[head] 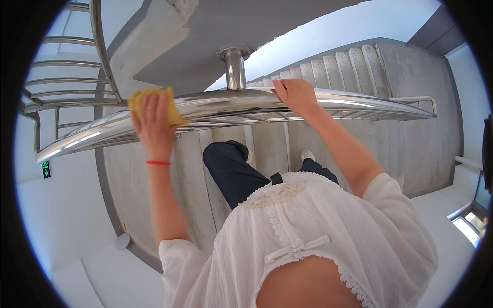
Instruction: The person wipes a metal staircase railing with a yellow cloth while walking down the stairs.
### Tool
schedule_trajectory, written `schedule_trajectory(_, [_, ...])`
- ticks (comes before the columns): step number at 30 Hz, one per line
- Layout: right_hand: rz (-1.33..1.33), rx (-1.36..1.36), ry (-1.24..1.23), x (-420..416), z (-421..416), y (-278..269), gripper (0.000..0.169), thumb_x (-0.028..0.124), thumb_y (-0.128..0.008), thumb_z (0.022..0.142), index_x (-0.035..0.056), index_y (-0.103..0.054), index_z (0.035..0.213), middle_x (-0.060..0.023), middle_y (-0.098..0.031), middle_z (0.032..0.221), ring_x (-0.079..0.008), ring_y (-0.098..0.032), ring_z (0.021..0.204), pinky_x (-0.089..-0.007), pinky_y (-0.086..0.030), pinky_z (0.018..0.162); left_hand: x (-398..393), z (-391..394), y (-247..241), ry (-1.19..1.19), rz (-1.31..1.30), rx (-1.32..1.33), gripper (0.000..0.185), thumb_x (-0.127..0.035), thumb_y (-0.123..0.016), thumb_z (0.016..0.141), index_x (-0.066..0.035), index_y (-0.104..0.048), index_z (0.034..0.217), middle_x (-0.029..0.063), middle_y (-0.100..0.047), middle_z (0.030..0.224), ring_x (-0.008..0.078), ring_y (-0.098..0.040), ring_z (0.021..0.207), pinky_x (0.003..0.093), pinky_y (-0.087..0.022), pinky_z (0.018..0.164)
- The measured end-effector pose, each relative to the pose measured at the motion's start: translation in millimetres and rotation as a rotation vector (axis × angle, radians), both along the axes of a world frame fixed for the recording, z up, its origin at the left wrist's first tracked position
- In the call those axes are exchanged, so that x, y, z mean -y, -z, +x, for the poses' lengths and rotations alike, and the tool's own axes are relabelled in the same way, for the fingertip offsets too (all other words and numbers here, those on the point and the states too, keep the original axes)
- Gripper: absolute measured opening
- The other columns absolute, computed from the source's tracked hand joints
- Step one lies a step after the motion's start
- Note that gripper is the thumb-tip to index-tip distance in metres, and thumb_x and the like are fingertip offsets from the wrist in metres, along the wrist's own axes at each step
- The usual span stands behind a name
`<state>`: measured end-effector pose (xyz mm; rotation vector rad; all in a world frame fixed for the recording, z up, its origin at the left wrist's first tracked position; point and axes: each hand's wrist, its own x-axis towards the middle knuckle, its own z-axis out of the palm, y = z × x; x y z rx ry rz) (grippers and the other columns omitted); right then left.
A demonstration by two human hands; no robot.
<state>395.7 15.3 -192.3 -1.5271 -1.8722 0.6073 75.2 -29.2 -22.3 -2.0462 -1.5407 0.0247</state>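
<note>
A thick polished metal handrail (208, 101) crosses in front of me from left to right, curved by the lens. My left hand (152, 115), with a red band at the wrist, presses a yellow cloth (175, 109) against the rail's left part. The cloth spreads out past the fingers on both sides. Farther right, my right hand (298, 94) rests on top of the same rail with curled fingers. Its grip on the underside is hidden. Between the two hands, a short metal post (235, 69) joins the rail to a grey concrete edge.
Concrete steps (265, 138) lie under my feet. Another flight of stairs (339, 69) descends beyond the rail. More metal railing (73, 61) stands at upper left. A lit green exit sign (46, 169) hangs at the left wall, and a window (468, 225) is at lower right.
</note>
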Motion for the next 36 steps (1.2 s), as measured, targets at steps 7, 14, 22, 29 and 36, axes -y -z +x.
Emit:
schedule_trajectory(7, [-0.108,0.012,-0.016,-1.3,2.2,-7.8,0.049,0.042,-0.042,0.097,0.0144,-0.075,0.075,-0.0146,-0.065,0.066,-0.0358,-0.063,0.065,-0.0454,-0.049,0.062,-14.1,52.2,39.3,0.176,-0.126,0.106,0.085,-0.018,-0.086,0.053,-0.019,-0.051,0.13,0.0017,-0.055,0.118,0.0227,-0.048,0.123,0.05,-0.026,0.113])
schedule_trajectory(14, [-0.043,0.052,-0.027,-1.4,-0.6,-1.3,0.05,0.042,-0.041,0.097,0.0137,-0.074,0.074,-0.0147,-0.065,0.066,-0.0366,-0.062,0.066,-0.0461,-0.049,0.062,-1.1,153.3,104.3,0.348,-0.18,0.132,0.088,-0.035,-0.084,0.058,-0.017,-0.048,0.136,0.0042,-0.051,0.133,0.0252,-0.044,0.129,0.0488,-0.03,0.108])
schedule_trajectory(22, [-0.065,0.019,-0.013,-0.2,-0.5,-0.9,0.049,0.042,-0.042,0.098,0.013,-0.074,0.074,-0.0149,-0.065,0.065,-0.0364,-0.062,0.064,-0.0465,-0.05,0.061,-10.6,-3.2,-4.5,0.086,0.182,0.059,0.066,-0.043,-0.074,0.075,-0.012,-0.056,0.13,0.007,-0.058,0.122,0.0283,-0.048,0.123,0.0492,-0.031,0.106])
schedule_trajectory(29, [-0.072,0.037,-0.009,-1.3,0.6,-6.2,0.049,0.042,-0.043,0.097,0.0117,-0.073,0.073,-0.0155,-0.065,0.067,-0.0372,-0.062,0.065,-0.047,-0.049,0.062,-7.5,100.8,73.1,0.321,-0.072,0.407,0.052,-0.036,-0.072,0.075,-0.013,-0.061,0.12,0.0096,-0.059,0.115,0.029,-0.052,0.117,0.0486,-0.033,0.105])
schedule_trajectory(36, [-0.023,0.035,-0.006,-0.6,2.2,-1.0,0.05,0.041,-0.042,0.097,0.011,-0.071,0.07,-0.0159,-0.064,0.067,-0.0381,-0.062,0.065,-0.0478,-0.049,0.062,-13.3,135.1,82.1,0.282,-0.098,0.297,0.065,-0.045,-0.069,0.079,-0.014,-0.053,0.134,0.0129,-0.05,0.136,0.0342,-0.046,0.125,0.0502,-0.03,0.107])
